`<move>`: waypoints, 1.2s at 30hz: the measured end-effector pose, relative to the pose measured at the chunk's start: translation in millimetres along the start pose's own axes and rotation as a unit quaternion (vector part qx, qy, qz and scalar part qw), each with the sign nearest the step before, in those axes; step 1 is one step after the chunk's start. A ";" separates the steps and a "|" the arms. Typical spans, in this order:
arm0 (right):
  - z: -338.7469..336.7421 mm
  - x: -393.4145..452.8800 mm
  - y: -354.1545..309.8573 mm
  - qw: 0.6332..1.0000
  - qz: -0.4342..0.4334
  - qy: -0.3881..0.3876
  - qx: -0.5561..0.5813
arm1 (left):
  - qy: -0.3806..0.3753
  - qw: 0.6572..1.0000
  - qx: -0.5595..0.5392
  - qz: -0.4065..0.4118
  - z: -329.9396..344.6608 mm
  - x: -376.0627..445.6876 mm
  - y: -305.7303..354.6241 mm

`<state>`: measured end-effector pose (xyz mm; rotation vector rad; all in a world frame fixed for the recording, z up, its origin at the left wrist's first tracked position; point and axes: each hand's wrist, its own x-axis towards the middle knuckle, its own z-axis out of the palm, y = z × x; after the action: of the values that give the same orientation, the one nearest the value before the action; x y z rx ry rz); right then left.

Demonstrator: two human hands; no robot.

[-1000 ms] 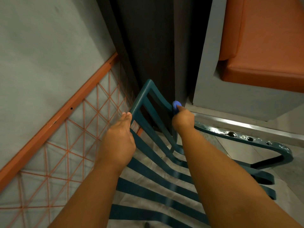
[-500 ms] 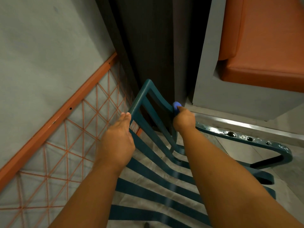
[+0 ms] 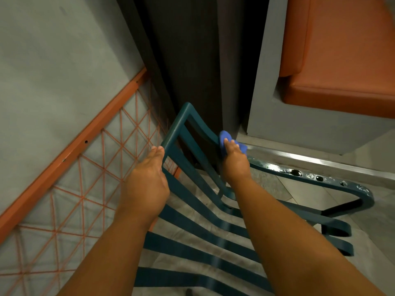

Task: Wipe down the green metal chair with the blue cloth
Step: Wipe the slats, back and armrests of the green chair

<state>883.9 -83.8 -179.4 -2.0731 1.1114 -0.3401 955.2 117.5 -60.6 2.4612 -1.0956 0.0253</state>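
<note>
Chair (image 3: 193, 189): backrest rail runs 10 to 4 o'clock. Right hand (image 3: 234, 161) clenched on cloth (image 3: 224, 136), pressed to rail's 4 o'clock end; left hand (image 3: 147, 180) grips side post.

A grey wall (image 3: 59, 60) fills the ten o'clock area, edged by an orange metal frame (image 3: 70, 152) strung with thin orange lattice wires. A dark panel (image 3: 192, 60) stands at twelve o'clock. At two o'clock an orange cushion (image 3: 342, 50) rests on a grey bench base (image 3: 277, 129). Pale grey floor tiles (image 3: 374, 210) spread at four o'clock.
</note>
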 end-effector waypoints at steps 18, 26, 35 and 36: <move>1.1 25.4 -5.4 0.996 -0.005 -0.027 -0.086 | -0.001 1.000 0.021 0.007 0.8 1.2 0.1; -14.3 13.0 39.1 0.966 0.102 -0.053 -0.230 | -0.001 1.000 0.029 0.010 1.7 1.9 -0.3; 4.2 16.0 1.9 0.992 0.009 -0.046 -0.113 | 0.001 0.999 0.044 0.008 0.3 0.8 3.5; 0.4 16.4 0.2 0.991 0.031 -0.044 -0.121 | 0.002 0.999 0.044 0.009 0.2 0.7 3.5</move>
<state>893.6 -96.9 -181.6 -2.2343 1.2105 -0.0832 953.2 114.8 -59.2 2.5278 -1.1366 0.0857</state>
